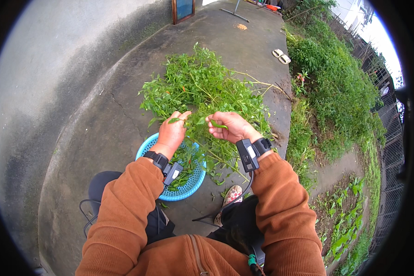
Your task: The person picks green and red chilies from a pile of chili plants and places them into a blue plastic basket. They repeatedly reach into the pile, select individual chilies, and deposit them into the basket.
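Note:
Uprooted pepper plants [207, 79] with leafy stems and a few red peppers lie heaped on the concrete before me. My left hand [172, 130] is over the upper rim of a blue plastic basket [196, 184], its fingers closed around a leafy sprig of the plant. A green chili pepper [219, 125] rests in the curled fingers of my right hand [229, 126], whose thumb and forefinger meet beside a leaf. Inside the basket are green chili peppers [183, 177] and some leaves, partly hidden by my left wrist and the foliage.
A concrete wall [65, 51] curves along the left. White sandals [281, 56] lie near the slab's right edge, beside a garden bed [345, 79]. A framed panel [184, 10] leans on the wall at the top. Loose peppers and leaves lie near my shoe [233, 196].

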### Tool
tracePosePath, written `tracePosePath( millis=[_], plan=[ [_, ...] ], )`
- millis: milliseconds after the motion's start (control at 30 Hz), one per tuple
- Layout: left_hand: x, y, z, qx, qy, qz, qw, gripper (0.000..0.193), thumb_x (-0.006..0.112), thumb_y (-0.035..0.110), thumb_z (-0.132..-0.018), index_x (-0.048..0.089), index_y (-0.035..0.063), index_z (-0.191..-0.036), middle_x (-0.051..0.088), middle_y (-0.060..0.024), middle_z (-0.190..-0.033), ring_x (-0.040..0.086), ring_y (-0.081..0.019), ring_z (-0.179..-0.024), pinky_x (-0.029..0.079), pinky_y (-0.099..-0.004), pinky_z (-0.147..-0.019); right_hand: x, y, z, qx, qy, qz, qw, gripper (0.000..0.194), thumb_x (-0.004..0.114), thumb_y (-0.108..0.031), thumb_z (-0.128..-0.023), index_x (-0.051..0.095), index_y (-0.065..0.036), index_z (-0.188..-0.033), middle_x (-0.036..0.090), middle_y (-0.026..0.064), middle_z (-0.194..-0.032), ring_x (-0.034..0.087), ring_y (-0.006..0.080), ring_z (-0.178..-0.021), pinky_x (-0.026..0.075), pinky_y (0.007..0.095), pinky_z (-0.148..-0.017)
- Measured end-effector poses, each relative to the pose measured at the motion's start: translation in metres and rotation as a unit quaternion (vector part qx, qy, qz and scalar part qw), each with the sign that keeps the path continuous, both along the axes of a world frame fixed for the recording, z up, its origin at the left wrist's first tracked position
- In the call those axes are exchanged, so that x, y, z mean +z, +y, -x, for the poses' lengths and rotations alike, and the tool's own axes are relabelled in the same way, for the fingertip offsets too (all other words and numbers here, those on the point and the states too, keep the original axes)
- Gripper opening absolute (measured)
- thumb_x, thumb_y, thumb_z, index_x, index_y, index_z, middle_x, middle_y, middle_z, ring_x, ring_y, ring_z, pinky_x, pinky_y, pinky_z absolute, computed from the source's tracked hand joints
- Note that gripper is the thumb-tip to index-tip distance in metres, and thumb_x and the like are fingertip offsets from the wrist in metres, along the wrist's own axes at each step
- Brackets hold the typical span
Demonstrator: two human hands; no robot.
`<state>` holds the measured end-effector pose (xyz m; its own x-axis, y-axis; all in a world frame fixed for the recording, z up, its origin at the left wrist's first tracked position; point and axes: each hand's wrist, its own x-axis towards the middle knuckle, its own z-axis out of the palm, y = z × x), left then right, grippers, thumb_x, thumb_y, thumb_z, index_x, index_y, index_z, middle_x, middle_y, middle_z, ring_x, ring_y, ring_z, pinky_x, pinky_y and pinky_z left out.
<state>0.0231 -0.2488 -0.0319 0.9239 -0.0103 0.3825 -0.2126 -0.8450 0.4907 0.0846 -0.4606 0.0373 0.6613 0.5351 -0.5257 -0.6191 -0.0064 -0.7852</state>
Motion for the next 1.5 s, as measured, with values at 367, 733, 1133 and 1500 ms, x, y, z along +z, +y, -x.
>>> tracePosePath(
  millis=[367, 733, 1133, 1500],
  plan=[
    [-0.004, 0.001, 0.001, 0.003, 0.001, -0.043, 0.999, 0.047, 0.071, 0.002, -0.071, 0.059, 0.0116, -0.116, 0.061, -0.0088, -0.106, 0.063, -0.033, -0.092, 0.053, -0.0402, -0.077, -0.02, 0.011, 0.011, 0.009, -0.112, 0.123, 0.986, 0.011, 0.053, -0.016, -0.091, 0.057, -0.01, -0.084, 0.056, 0.0006, -0.066, 0.058, 0.0131, -0.056, 0.05, 0.0249, -0.054],
    [-0.002, -0.003, 0.003, 0.002, -0.017, -0.061, 0.998, 0.046, 0.072, 0.007, -0.071, 0.059, 0.0129, -0.114, 0.061, -0.0078, -0.103, 0.063, -0.0323, -0.09, 0.052, -0.0405, -0.074, -0.029, 0.015, 0.013, -0.008, -0.122, 0.121, 0.985, 0.013, 0.051, -0.014, -0.093, 0.059, -0.011, -0.083, 0.054, -0.0011, -0.063, 0.056, 0.0117, -0.053, 0.048, 0.025, -0.051],
    [0.0, 0.0, 0.002, 0.039, 0.031, -0.01, 0.999, 0.049, 0.071, 0.001, -0.072, 0.057, 0.0071, -0.119, 0.063, -0.0136, -0.113, 0.063, -0.0363, -0.096, 0.052, -0.0431, -0.078, -0.019, 0.001, 0.006, 0.011, -0.229, 0.209, 0.951, 0.014, 0.065, -0.018, -0.09, 0.065, -0.006, -0.097, 0.057, -0.0043, -0.069, 0.051, 0.0057, -0.059, 0.042, 0.023, -0.053],
    [0.003, -0.006, 0.007, -0.052, -0.031, 0.043, 0.997, 0.039, 0.066, 0.002, -0.076, 0.06, 0.0106, -0.113, 0.064, -0.0106, -0.107, 0.063, -0.0364, -0.09, 0.053, -0.0416, -0.074, -0.043, 0.029, 0.01, -0.013, -0.381, 0.187, 0.906, 0.03, 0.068, -0.018, -0.087, 0.066, -0.006, -0.114, 0.067, 0.0087, -0.077, 0.06, 0.0133, -0.068, 0.05, 0.0309, -0.065]
  ],
)
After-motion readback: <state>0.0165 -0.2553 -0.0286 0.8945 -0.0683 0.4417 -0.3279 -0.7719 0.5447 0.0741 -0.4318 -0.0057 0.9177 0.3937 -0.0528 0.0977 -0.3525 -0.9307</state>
